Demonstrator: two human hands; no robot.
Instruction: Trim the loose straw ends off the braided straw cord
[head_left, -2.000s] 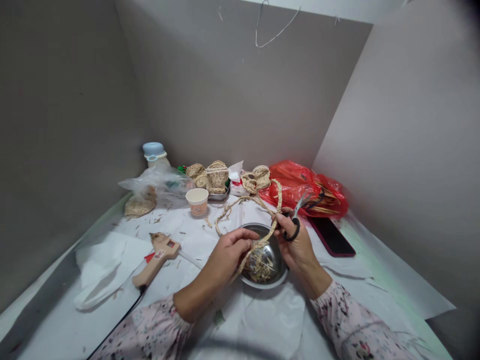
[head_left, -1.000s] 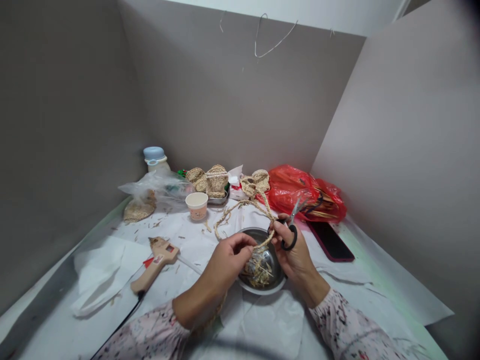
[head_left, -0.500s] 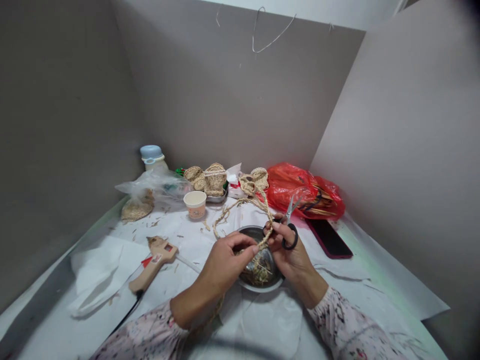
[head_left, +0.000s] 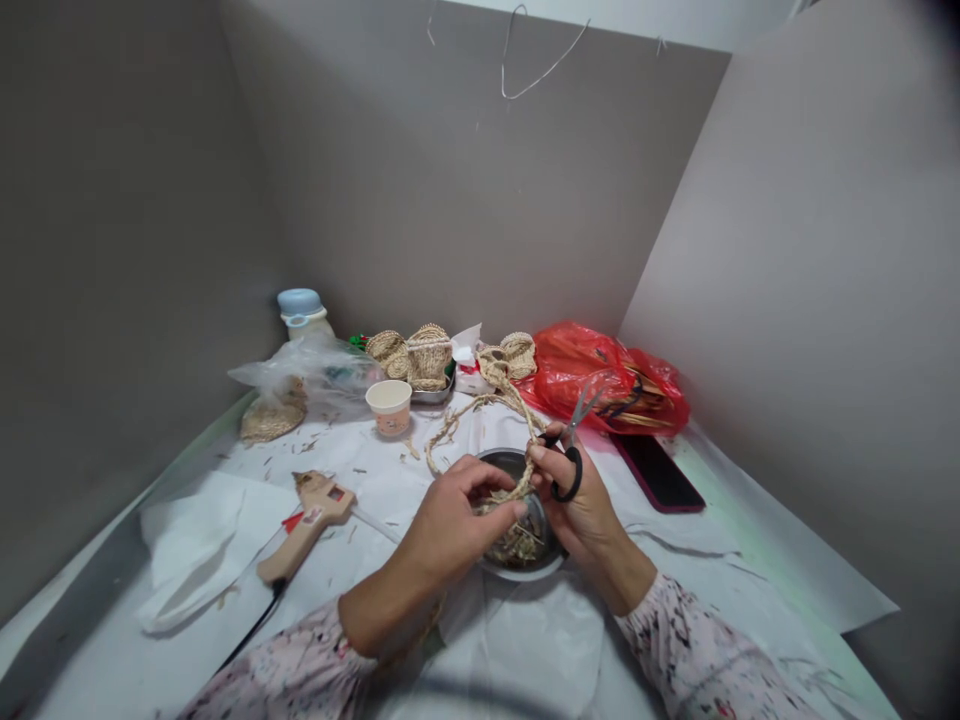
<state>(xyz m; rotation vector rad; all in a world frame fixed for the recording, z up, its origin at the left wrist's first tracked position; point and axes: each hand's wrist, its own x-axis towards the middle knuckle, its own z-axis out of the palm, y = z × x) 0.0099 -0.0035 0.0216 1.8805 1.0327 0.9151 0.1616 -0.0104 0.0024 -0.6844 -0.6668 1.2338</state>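
Bowl (head_left: 523, 576): 1, metal; taken as clock centre, 12 at the far wall; clippings (head_left: 520, 546) inside, too many to count.
Braid (head_left: 530, 412): 1 seen over the bowl's 12 o'clock side, its loop on the table towards 11; a length also shows beneath the left wrist.
Left hand (head_left: 451, 507): at 9 o'clock; thumb and fingers about the braid's near end; whether they press it cannot be told.
Right hand (head_left: 589, 510): at 3 o'clock; thumb and fingertips pinching the braid above the bowl.
Scissors (head_left: 577, 420): 1 pair, carried in the right hand; 2 blades, slightly parted, pointing to 1 o'clock.
Glue gun (head_left: 307, 532): 1, lying at 9 o'clock, well apart from the bowl.
Cup (head_left: 389, 410): 1, upright at 10 o'clock.
Bags: 2; clear bag (head_left: 322, 362) at 10 o'clock, red bag (head_left: 585, 375) at 1 o'clock.
Bottle (head_left: 301, 314): 1, upright behind the clear bag.
Tray (head_left: 433, 397): 1, at 11 o'clock, bearing woven pieces (head_left: 429, 358); exact count unclear.
Phone (head_left: 658, 473): 1, flat, between 2 and 3 o'clock.
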